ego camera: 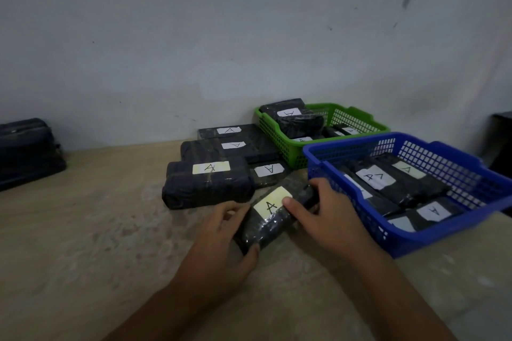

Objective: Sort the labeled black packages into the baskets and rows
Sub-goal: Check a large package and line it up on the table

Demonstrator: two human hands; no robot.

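Observation:
A black wrapped package (270, 220) with a pale label marked A lies tilted on the beige table. My left hand (224, 241) grips its near left end and my right hand (329, 216) holds its right side, thumb on the label. Behind it, several black packages labelled A lie in a row, the nearest one (207, 184) just beyond my left hand. A blue basket (393, 241) at the right holds several labelled packages. Behind it, a green basket (279, 133) holds more, one propped on its left rim.
A pale wall (221, 36) runs close behind the packages and baskets. A dark stack of wrapped items (27, 152) sits at the far left of the table. A dark object (501, 141) stands at the right edge. Bare beige tabletop (97, 230) spreads to the left.

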